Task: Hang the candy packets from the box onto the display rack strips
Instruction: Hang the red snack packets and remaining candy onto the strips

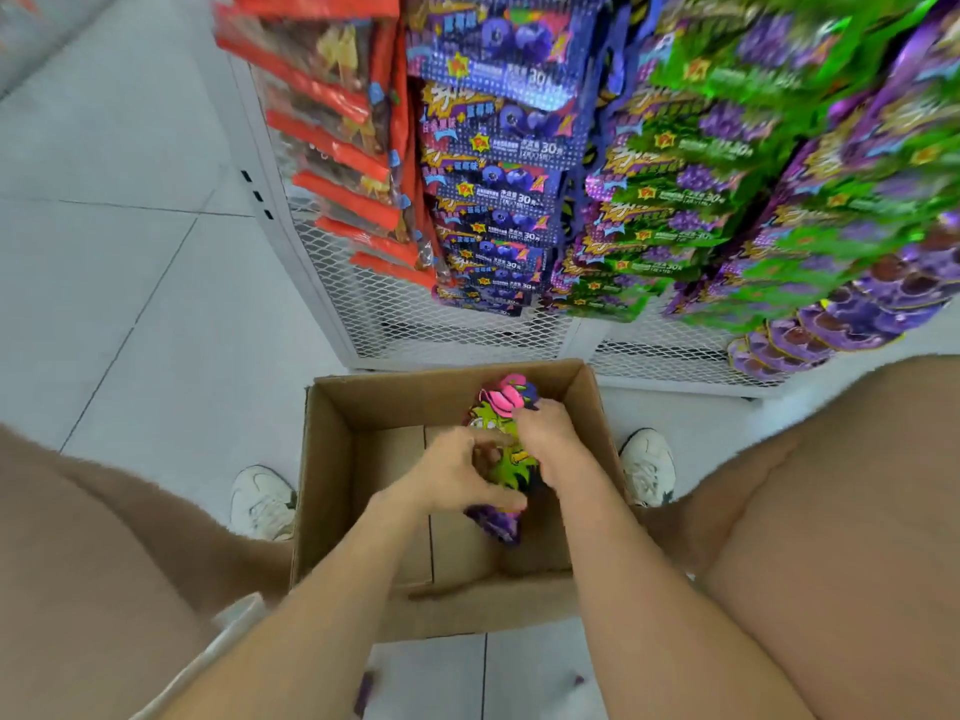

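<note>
both hands are working inside the box [322, 485], which is sitting on the floor [130, 252] right at the foot of the display rack [441, 330]. left hand [457, 470] is curling round the lower half of a bunch of candy packets [503, 400]. right hand [545, 433] is gripping the same bunch nearer its far end, fingers wrapped over it. the bunch is sitting in the right half of the box, and bare cardboard is showing beside it.

i'm reading these as light, floppy film pouches: slick, sliding on each other, crinkling rather than breaking. squeezing the stack flat should be keeping it together. for hanging i'd be pinching each one at the top header, not the filled belly. can't tell which end is the header, since the hands are covering it.

the rack is already carrying blue packets [498, 148] and green packets [675, 210], and it's looking close to full.
</note>
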`<move>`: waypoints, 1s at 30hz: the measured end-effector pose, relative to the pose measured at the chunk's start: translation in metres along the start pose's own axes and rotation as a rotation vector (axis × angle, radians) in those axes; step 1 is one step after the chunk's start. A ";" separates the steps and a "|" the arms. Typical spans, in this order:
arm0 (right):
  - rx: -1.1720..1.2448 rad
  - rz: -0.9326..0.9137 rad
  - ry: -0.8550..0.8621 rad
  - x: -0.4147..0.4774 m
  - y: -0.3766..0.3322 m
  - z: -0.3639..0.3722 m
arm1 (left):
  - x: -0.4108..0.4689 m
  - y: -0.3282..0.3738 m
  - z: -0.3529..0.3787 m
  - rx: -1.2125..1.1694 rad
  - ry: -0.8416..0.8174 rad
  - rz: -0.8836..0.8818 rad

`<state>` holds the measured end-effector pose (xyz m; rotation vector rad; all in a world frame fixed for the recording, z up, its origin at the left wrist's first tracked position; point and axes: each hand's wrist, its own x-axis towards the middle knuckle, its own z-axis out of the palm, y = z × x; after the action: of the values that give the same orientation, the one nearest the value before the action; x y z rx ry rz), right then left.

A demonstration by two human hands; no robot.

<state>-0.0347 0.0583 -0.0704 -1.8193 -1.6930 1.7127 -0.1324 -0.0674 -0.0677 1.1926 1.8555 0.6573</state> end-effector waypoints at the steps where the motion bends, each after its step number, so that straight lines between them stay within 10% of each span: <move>1: -0.110 -0.052 0.007 -0.006 -0.007 -0.008 | -0.003 0.008 -0.010 0.004 0.031 0.010; 5: -0.462 -0.285 -0.079 -0.061 -0.058 -0.042 | -0.012 0.038 -0.052 0.054 0.407 0.066; 11: -0.500 -0.771 -0.039 -0.107 -0.112 -0.061 | -0.033 0.097 -0.110 0.041 0.507 0.193; 20: -0.359 -1.202 0.391 -0.217 -0.226 -0.132 | -0.087 0.244 -0.227 0.044 0.634 0.608; 30: -0.398 -1.287 0.939 -0.288 -0.402 -0.203 | -0.094 0.427 -0.332 0.128 1.005 0.712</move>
<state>-0.0477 0.1045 0.4621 -0.8169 -1.9427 -0.0007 -0.1862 0.0254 0.4713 1.8278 2.2284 1.8084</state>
